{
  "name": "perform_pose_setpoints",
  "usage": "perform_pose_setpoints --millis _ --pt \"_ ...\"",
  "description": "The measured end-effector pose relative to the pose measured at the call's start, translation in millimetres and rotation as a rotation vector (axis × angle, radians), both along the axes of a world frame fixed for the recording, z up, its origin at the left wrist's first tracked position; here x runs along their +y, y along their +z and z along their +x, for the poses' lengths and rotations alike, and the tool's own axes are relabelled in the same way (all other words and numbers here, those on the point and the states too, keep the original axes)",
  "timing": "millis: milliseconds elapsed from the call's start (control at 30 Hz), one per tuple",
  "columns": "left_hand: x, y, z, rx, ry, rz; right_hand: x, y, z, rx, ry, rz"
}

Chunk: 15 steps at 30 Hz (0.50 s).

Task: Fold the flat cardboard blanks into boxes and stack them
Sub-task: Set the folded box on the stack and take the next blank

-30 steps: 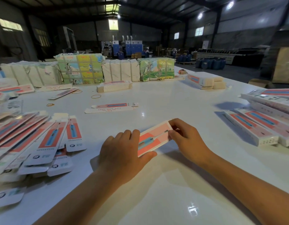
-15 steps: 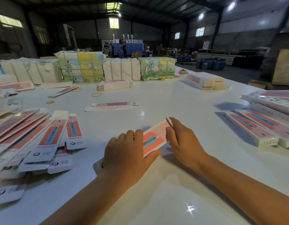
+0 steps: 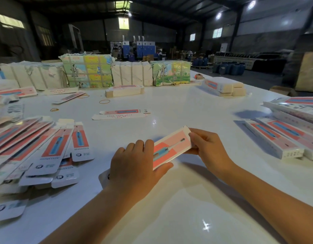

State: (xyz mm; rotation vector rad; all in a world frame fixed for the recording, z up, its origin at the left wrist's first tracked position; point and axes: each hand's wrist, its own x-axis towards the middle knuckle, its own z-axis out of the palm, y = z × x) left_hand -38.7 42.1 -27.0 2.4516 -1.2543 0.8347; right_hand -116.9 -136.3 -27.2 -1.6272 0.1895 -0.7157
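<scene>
Bare white table (image 3: pixel 169 208) lies open nearest the camera. The left hand (image 3: pixel 134 166) covers and grips the near end of the box (image 3: pixel 171 147), fingers curled over it; the right hand (image 3: pixel 207 147) pinches its far flap, now raised off the surface. Flat blanks (image 3: pixel 37 147) fan out on the left, folded boxes (image 3: pixel 278 138) sit right, both cut off by the frame.

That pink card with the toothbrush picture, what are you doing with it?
A person is folding it into a box. The left hand grips one end of the pink blank and the right hand pinches the other end, just above the white table. More flat blanks are fanned out on the left. Finished boxes lie on the right.
</scene>
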Motion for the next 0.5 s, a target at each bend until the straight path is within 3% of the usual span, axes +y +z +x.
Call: perform_pose_setpoints --millis 233,367,500 --pt "0.2 2.7 -3.9 -0.037 -0.063 -0.122 9.5 -1.1 -7.8 -0.073 -0.089 -0.266" --pt "1.1 3.0 -4.6 -0.021 -0.083 -0.156 14.8 -1.0 -9.9 -0.080 -0.049 -0.289" --pt "0.6 3.5 -4.0 -0.005 -0.105 -0.174 19.0 2.0 -12.0 -0.054 -0.063 -0.591"
